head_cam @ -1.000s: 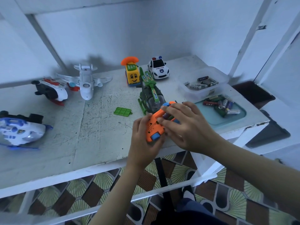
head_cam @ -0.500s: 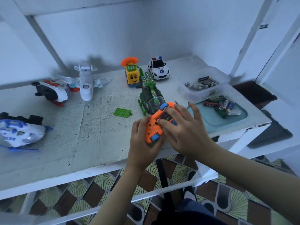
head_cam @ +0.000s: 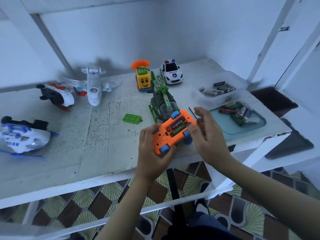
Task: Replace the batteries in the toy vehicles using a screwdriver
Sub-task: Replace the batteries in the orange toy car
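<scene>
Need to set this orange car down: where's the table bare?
Bare: the wide front-left stretch of table between blue-white helicopter and green cover. Crowded: right end with clear tub and teal tray, and around the green helicopter.

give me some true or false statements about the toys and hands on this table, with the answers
1. The left hand holds the orange toy car underside up. True.
2. The car's battery bay is empty. False: batteries lie in the open bay.
3. A green cover lies on the table, left of the green helicopter. True.
4. The police car sits inside the clear tub. False: it stands on the table at the back, and the tub holds loose batteries.
5. The right hand is empty. False: a screwdriver is in it, shaft pointing up.
</scene>
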